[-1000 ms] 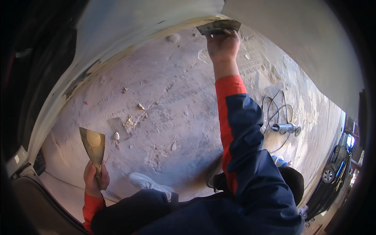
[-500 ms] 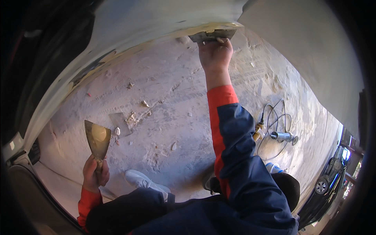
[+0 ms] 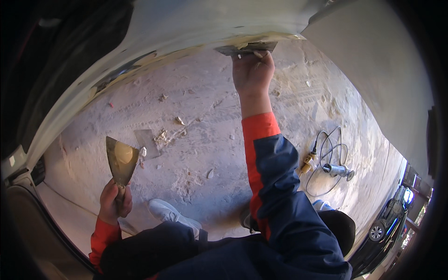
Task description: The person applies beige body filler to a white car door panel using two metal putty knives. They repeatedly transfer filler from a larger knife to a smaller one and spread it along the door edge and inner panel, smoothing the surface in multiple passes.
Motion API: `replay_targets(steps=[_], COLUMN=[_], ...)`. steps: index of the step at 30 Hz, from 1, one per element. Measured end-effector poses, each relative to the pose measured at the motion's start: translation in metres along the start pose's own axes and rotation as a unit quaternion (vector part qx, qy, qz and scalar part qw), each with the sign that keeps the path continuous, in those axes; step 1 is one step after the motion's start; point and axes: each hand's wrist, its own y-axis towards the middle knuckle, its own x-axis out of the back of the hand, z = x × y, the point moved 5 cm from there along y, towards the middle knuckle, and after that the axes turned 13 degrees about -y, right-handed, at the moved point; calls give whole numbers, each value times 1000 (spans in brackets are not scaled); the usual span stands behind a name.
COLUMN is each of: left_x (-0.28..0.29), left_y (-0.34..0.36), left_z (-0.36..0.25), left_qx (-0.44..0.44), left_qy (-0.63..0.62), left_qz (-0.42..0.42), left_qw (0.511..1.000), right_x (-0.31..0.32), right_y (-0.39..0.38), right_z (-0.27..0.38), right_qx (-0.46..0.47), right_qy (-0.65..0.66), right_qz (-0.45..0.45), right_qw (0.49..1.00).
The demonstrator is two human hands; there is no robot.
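My left hand [image 3: 113, 201] is closed round the handle of a putty knife [image 3: 120, 170], held blade up at the lower left. A lump of cream-coloured filler [image 3: 124, 153] sits on that blade. Reaching far forward, my right hand [image 3: 253, 72] grips a flat, wide spreader [image 3: 249, 47], its fingers mostly hidden behind the palm. The spreader lies against the lower edge of a pale car body panel [image 3: 200, 23], where yellowish filler [image 3: 263, 37] is smeared along the edge. Bare dark patches [image 3: 133, 63] show farther left on the panel.
An open car door [image 3: 373, 60] hangs at the right. On the dusty floor [image 3: 196, 154] lie a grey power tool [image 3: 338, 171] with a looped cable, a thin flat sheet [image 3: 148, 143] and bits of debris. My white shoe [image 3: 170, 212] is below. A dark car [image 3: 385, 221] stands far right.
My right hand and its spreader have shifted slightly left along the panel edge and lower in view. The left putty knife has moved slightly right and tilted. The whole view has shifted a little.
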Motion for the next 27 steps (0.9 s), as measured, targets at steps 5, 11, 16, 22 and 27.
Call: replay_targets(steps=[5, 11, 16, 22, 27], left_x=[0, -10, -29, -54, -54], left_y=[1, 7, 7, 14, 14], left_z=[-1, -7, -26, -38, -43], left_qx=[-3, -22, -43, 3, 11], left_qy=[14, 32, 83, 104, 95], left_qz=[-7, 4, 43, 92, 111], left_qw=[1000, 999, 995, 990, 989], right_x=[-13, -13, -34, -106, -154], right_y=[-12, -45, -104, -168, -178], right_z=[-16, -42, -49, -45, -25], right_qx=[-3, -64, -97, -123, 42], right_qy=[8, -29, -85, -160, -499], right_qz=[1, -35, 10, 153, 390], right_qw=[1000, 997, 992, 967, 772])
